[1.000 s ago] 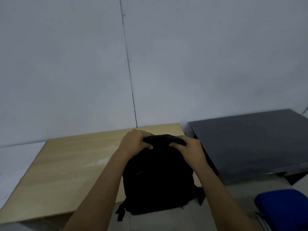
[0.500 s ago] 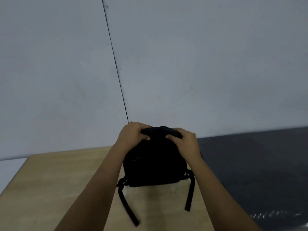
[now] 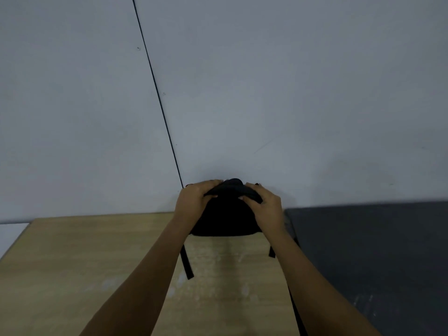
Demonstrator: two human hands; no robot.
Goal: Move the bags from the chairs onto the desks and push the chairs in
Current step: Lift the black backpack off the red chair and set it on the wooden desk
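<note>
A black backpack (image 3: 226, 218) stands upright at the back of the light wooden desk (image 3: 97, 263), close to the wall. Its two straps trail forward over the desktop. My left hand (image 3: 195, 200) grips the top of the bag on its left side. On the right side of the top, my right hand (image 3: 265, 206) grips it too. No chair is in view.
A dark grey desk (image 3: 368, 251) adjoins the wooden desk on the right. A pale wall (image 3: 266, 93) with a thin black vertical seam rises directly behind both desks. A white surface (image 3: 12, 230) shows at the far left.
Both hands have carried the backpack forward from the desk's near edge to the back by the wall. The view has moved closer, and the blue chair seat has dropped out of sight.
</note>
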